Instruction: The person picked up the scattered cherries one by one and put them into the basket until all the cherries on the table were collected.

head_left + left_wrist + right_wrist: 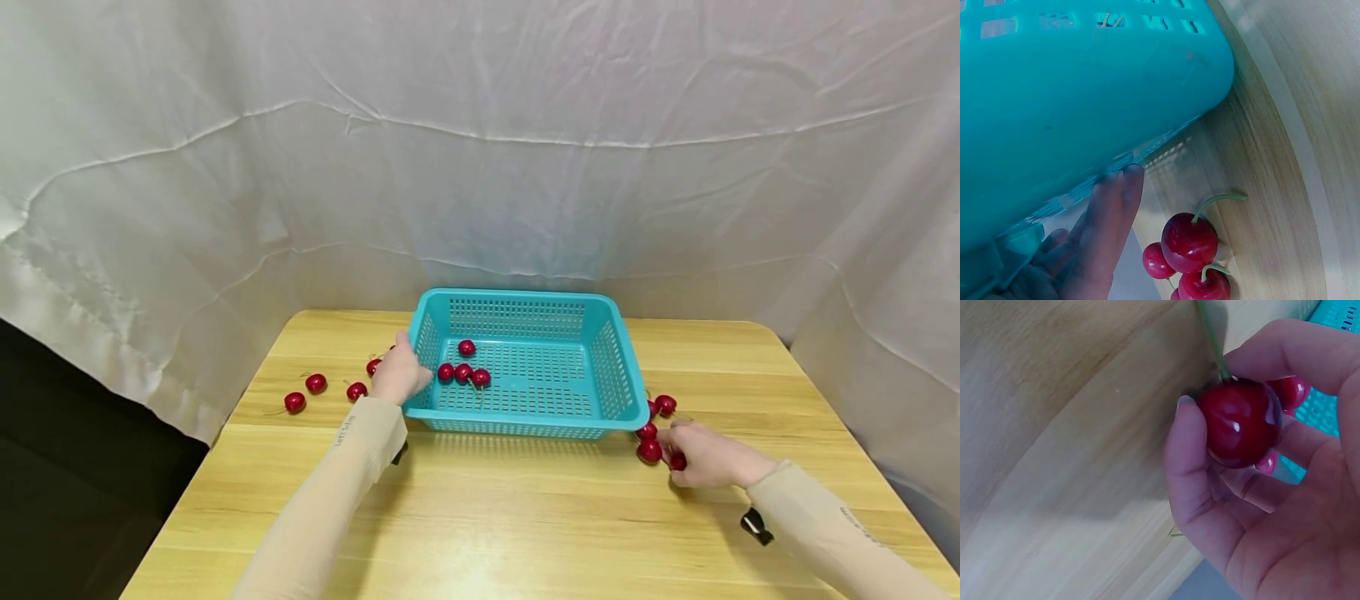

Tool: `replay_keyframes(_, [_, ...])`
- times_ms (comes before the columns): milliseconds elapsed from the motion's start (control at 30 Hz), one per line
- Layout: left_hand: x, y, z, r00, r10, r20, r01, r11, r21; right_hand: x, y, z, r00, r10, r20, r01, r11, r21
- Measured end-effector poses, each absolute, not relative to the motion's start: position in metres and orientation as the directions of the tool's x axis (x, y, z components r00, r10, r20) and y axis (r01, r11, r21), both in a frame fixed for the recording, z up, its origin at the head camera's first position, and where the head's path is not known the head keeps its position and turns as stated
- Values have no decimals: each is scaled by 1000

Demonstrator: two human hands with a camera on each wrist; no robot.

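A turquoise plastic basket [517,423] stands at the back middle of the table, with several red cherries [463,372] lying in its left part. My left hand [400,372] grips its left side; in the left wrist view the fingers [1107,212] lie along the outside of the wall. Off the basket's front right corner, my right hand [708,454] holds a stemmed cherry [1238,423] between curled fingers and thumb, low over the wood. Several more cherries [648,451] sit close to it, beside the basket's right corner.
Left of the basket, several loose cherries [316,383] are scattered on the wooden table [510,517]. Three or so lie just outside the left hand, including a stemmed cherry [1189,242]. A pale curtain [525,208] hangs behind the table and along its sides.
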State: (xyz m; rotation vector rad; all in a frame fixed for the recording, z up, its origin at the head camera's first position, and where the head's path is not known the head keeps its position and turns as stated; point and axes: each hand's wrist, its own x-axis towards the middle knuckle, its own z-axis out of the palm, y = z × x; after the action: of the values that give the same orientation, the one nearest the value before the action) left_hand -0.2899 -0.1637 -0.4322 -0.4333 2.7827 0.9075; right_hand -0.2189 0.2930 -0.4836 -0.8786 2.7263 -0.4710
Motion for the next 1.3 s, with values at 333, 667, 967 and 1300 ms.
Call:
replay_keyframes(333, [-289, -164, -431, -946, -205, -253, -315, 772, 552, -219, 296, -483, -777, -609, -162, -506, 756, -415])
replay_keyframes(667, [-291, -163, -430, -946, -208, -248, -314, 776, 547, -219, 299, -483, -776, -607, -171, -495, 755, -430])
replay_keyframes(967, [-289, -164, -431, -948, -207, -241, -309, 780, 544, -215, 301, -476, -794, -582, -178, -470, 772, -427])
replay_keyframes(1300, [-288, -163, -431, -946, -212, -247, -316, 776, 546, -214, 304, -472, -793, -587, -160, -484, 768, -419])
